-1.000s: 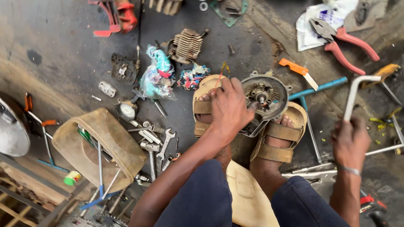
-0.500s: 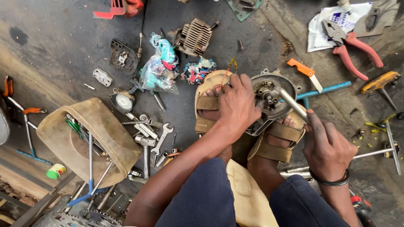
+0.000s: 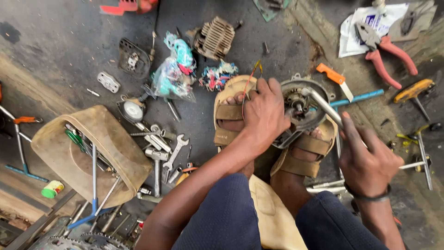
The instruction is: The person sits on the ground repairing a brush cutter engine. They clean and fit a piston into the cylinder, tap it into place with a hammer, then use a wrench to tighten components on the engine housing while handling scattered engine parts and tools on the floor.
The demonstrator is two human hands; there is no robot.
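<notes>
Since the earlier frames the right hand (image 3: 367, 162) has brought the bent metal socket wrench (image 3: 326, 107) down from the right edge of the frame, and its head now sits at the hub of the round engine part (image 3: 300, 109), while the left hand (image 3: 263, 113) has stayed pressed on that part's left rim. Nearest the camera, at lower centre, the knees in dark blue cloth frame two sandalled feet (image 3: 303, 153) that pin the engine part between them. That part lies just right of centre; the left hand is closed over its rim with fingers curled, and the right hand, lower right of it, is wrapped around the wrench's shaft. The wrench's long axis runs diagonally, from the right hand up and left to the hub, so the right hand drives while the left hand, touching the part, steadies it. Left of the legs, a tan pouch (image 3: 88, 153) holds tools, with loose spanners (image 3: 173, 153) beside it. Farther up, a crumpled teal plastic bag (image 3: 173, 69) lies left of centre, near a finned metal block (image 3: 213, 37). At the upper right, a white printed packet (image 3: 356, 23) lies flat beneath red-handled pliers (image 3: 386, 53), with an orange-handled knife (image 3: 335, 78) below
</notes>
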